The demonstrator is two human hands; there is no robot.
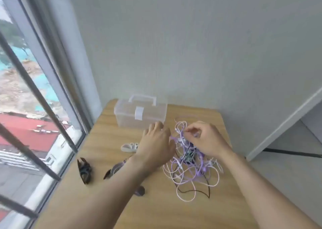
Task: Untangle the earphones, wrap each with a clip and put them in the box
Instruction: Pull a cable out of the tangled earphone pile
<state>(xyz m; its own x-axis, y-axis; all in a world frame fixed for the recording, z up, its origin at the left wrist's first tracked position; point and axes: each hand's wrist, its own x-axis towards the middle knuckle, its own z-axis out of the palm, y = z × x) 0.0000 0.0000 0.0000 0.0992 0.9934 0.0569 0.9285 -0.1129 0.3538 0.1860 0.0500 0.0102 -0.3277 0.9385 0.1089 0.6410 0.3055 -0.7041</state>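
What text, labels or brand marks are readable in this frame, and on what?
None readable.
Clear box: no print shows on its lid or white latch.
Earphones: cables and buds are too small and blurred for any marking.
Clips: no lettering visible.
Buildings outside the window: too blurred to tell.

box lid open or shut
Shut: the clear box has its lid down flat, white latch over the front and handle on top.

No readable text, label, brand, number or sign is showing anywhere: the clear box near the wall is bearing only a blank white latch.
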